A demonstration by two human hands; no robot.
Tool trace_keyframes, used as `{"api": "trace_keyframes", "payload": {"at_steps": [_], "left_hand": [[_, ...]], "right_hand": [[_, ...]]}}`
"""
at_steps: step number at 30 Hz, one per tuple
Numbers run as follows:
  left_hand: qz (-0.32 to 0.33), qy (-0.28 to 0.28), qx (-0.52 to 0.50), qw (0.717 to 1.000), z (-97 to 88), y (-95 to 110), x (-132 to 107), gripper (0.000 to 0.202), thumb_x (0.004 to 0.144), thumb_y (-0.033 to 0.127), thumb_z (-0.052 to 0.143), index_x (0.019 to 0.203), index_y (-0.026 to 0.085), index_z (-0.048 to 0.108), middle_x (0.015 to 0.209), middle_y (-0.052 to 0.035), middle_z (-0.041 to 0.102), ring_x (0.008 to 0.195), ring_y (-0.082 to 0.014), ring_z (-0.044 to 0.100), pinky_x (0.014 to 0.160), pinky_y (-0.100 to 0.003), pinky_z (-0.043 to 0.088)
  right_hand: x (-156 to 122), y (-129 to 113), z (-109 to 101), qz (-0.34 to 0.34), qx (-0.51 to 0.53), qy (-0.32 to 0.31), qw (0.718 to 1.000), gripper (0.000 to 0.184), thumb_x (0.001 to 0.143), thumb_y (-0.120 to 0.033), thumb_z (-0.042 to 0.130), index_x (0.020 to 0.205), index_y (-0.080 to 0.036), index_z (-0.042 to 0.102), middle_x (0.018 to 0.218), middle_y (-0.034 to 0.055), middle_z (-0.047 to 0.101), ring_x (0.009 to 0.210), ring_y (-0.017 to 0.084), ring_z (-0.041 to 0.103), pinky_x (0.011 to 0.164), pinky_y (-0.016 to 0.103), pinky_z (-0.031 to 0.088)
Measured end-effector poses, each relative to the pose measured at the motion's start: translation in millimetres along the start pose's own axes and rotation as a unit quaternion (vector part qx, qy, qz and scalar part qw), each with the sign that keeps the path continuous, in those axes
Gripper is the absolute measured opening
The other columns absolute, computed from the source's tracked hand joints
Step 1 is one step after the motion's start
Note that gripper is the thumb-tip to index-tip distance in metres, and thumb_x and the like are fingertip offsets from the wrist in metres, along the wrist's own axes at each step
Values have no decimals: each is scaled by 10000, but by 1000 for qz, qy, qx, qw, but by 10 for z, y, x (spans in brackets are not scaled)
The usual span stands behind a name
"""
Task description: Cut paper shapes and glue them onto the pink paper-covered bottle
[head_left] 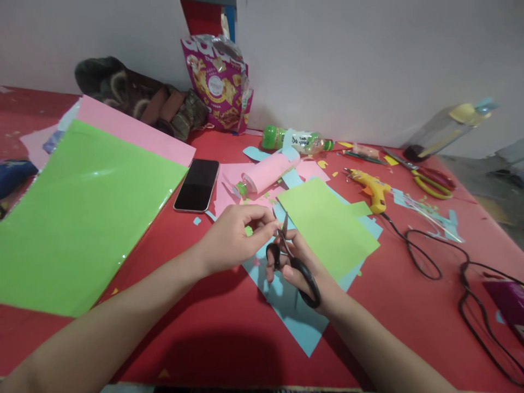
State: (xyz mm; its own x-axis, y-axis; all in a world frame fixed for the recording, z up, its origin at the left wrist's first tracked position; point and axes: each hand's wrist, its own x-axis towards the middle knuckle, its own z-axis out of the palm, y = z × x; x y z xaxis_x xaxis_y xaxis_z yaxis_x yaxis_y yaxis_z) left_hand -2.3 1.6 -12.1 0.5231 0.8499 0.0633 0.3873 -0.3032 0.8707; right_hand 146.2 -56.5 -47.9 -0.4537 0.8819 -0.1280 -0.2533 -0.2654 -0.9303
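Note:
My right hand (301,262) is closed on a pair of black-handled scissors (306,278), its fingers and thumb in the loops and the blades pointing up and away from me. Right beside the blades, my left hand (241,232) pinches with thumb and fingertips; whatever it holds is too small to make out. Beneath both hands lie a light blue sheet (307,330) and a green sheet (331,229). A bottle wrapped in pink paper (270,172) rests just beyond them, among small green paper cut-outs.
To the left, a large green sheet (94,218) overlaps pink paper, next to a phone (197,185). A yellow glue gun (370,188) trails its black cord (426,267) rightward. Behind are a snack bag (221,87), a green bottle (295,140) and larger scissors (429,180).

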Motion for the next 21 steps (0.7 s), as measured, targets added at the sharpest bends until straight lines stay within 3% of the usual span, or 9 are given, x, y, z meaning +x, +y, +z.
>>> {"api": "trace_keyframes", "payload": {"at_steps": [21], "left_hand": [[7, 6, 19, 1000, -5, 10, -5, 192, 767, 201, 436, 602, 129, 502, 549, 30, 488, 523, -68, 425, 509, -168, 352]], "right_hand": [[4, -7, -3, -3, -10, -5, 1000, 401, 691, -469, 573, 881, -236, 306, 809, -2, 398, 653, 107, 439, 605, 281, 341]]}}
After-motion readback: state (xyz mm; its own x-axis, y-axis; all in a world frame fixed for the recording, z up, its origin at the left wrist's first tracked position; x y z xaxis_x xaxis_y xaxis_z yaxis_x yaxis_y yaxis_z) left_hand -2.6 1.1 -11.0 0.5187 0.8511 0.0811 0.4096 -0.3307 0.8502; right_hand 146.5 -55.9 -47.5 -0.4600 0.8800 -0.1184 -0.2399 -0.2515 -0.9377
